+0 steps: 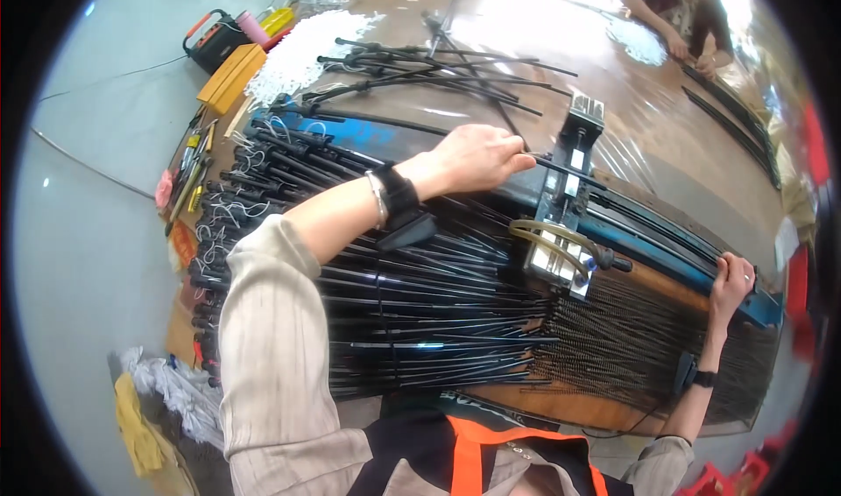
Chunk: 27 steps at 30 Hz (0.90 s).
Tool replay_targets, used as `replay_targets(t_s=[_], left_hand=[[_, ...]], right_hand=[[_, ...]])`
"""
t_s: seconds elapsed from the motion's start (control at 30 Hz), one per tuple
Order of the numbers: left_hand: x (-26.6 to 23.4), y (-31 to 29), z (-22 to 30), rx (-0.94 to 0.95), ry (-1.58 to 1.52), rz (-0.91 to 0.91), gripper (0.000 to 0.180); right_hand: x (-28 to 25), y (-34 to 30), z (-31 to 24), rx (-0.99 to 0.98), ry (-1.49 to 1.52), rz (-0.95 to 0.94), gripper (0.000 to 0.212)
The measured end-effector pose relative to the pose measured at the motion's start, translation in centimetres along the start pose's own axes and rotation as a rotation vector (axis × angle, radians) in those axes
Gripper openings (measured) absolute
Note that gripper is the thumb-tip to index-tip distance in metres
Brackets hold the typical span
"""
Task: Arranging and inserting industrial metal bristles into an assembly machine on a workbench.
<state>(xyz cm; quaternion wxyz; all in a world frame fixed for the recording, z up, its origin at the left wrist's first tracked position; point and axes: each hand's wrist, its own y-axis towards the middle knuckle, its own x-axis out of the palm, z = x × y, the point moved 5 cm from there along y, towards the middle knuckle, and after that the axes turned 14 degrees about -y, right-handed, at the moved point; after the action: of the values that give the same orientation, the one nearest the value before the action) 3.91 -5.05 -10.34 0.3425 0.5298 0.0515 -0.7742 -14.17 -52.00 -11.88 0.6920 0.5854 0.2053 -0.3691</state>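
Observation:
My left hand [480,157] is closed, fingertips pinching a thin black rod [565,168]. From there the rod runs right, across a metal clamp fixture [574,189] with silver blocks. Farther right, my right hand [733,290] is closed at the end of a long blue rail [644,244], where black rods [661,220] lie along it. What its fingers hold is partly hidden. Under my left forearm lie rows of black rods [350,281] with white ties at their left ends. A pale hose [547,233] loops over the fixture's near end.
Dark thin springs [622,338] spread on the table's near right. Loose black rods [447,80] and a heap of white pieces [307,49] lie at the back. Hand tools [193,163] line the left edge. Across the table a person [679,19] handles something beside dark strips [736,128].

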Motion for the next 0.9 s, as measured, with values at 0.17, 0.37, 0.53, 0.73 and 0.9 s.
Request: replay_targets(t_s=[0.17, 0.37, 0.53, 0.73, 0.9], left_hand=[[-0.5, -0.3, 0.0, 0.010, -0.112, 0.075, 0.020], [-0.2, -0.1, 0.4, -0.002, -0.161, 0.134, 0.022], [0.0, -0.1, -0.1, 0.045, -0.053, 0.070, 0.025], [0.3, 0.1, -0.2, -0.068, 0.021, 0.059, 0.019], [0.4, 0.5, -0.5, -0.081, 0.035, 0.038, 0.018]], right_hand=[[0.8, 0.4, -0.6, 0.085, 0.062, -0.003, 0.008], [-0.2, -0.6, 0.1, 0.155, 0.036, -0.051, 0.010], [-5.3, 1.7, -10.6, -0.049, 0.070, 0.024, 0.030], [-6.4, -2.1, -15.4, -0.082, 0.224, -0.052, 0.033], [-5.9, -2.6, -16.9, -0.002, 0.421, -0.120, 0.032]])
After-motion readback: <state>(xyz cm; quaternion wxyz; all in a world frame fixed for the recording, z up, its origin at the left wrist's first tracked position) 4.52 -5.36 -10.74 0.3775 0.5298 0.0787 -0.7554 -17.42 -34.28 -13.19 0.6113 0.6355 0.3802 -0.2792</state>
